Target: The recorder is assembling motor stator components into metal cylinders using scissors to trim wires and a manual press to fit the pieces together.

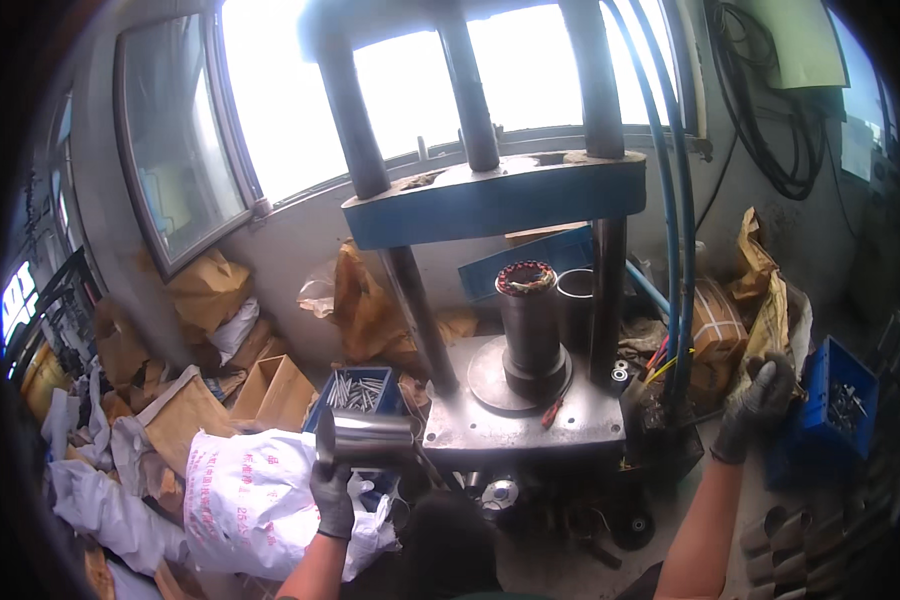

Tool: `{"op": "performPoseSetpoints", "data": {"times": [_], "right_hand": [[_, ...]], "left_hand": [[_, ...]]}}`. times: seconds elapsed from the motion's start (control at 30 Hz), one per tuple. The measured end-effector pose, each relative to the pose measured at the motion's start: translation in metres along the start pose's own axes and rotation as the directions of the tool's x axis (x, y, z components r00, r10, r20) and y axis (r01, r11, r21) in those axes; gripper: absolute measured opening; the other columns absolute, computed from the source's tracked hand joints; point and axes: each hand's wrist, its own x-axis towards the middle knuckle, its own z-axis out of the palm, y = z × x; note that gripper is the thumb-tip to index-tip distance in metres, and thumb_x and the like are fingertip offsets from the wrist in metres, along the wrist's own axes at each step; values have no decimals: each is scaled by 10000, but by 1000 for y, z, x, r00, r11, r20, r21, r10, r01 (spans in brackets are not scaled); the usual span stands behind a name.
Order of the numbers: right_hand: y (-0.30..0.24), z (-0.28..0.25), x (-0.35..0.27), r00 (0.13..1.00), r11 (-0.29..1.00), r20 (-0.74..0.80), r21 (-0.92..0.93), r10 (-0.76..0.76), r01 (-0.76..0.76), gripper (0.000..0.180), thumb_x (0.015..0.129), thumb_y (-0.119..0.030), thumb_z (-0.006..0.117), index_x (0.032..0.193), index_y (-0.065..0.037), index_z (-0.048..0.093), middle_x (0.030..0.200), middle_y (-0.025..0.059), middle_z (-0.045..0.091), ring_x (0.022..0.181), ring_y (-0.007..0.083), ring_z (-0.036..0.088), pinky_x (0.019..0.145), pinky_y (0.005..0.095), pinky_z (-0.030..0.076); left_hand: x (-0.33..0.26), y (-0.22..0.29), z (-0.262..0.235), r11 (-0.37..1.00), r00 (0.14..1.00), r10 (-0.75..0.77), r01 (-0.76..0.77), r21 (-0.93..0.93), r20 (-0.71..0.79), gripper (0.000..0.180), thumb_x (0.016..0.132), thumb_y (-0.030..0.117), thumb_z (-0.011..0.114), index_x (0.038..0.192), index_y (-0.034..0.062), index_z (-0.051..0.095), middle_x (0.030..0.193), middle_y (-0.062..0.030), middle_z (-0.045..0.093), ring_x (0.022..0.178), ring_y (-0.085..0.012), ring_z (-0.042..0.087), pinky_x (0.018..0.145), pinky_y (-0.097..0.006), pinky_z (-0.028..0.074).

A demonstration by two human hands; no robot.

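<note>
The gloved left hand [332,497] grips a metal cylinder [367,438], while the right hand [760,400] curls loosely beside the press [515,420], its fingertips hard to make out.

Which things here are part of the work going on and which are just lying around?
In use:
- metal tube, held in the gloved left hand
- wound core standing on the press plate
- right hand, gloved, raised beside the blue hoses

Lying about:
- white sack
- cardboard boxes
- blue bin of small metal parts
- crumpled brown paper
</note>
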Motion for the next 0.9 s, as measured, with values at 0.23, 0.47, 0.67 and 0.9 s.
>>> {"op": "performPoseSetpoints", "data": {"times": [0.23, 0.47, 0.67, 0.9], "right_hand": [[-18, 16, -3, 989, 979, 25, -145, -143, 145, 209, 1039, -60, 523, 1186, 30, 641, 1109, 127, 659, 1012, 240, 664, 937, 365, 534], [-15, 12, 1, 981, 966, -9, -176, -193, 189, 344, 1007, -13, 536, 1345, 14, 593, 1350, 180, 591, 1278, 314, 565, 1100, 429, 443], [-21, 8, 2, 980, 957, 12, -213, -200, 198, 354, 982, 11, 546, 1331, 11, 607, 1312, 175, 619, 1235, 332, 587, 1077, 437, 451], [-29, 10, 5, 974, 967, 11, -123, -226, 225, 269, 958, 38, 572, 1212, -6, 652, 1268, 160, 635, 1200, 306, 607, 1028, 418, 489]], "left_hand": [[55, 63, 134, 944, 975, 180, -133, -302, 131, 177, 953, 162, 708, 1056, 84, 586, 1037, -22, 635, 972, -142, 637, 858, -324, 559], [84, 86, 248, 841, 959, 243, -132, -524, 147, 76, 932, 36, 686, 932, 83, 626, 919, 3, 653, 800, -93, 611, 710, -271, 522], [103, 83, 286, 886, 926, 350, -279, -370, 139, 164, 924, 38, 690, 1082, 45, 645, 1002, -12, 654, 897, -103, 595, 810, -271, 496], [123, 85, 295, 863, 849, 497, -459, -212, 183, 368, 906, -3, 669, 1269, 2, 611, 1158, -31, 653, 1048, -115, 592, 941, -279, 465]]}}
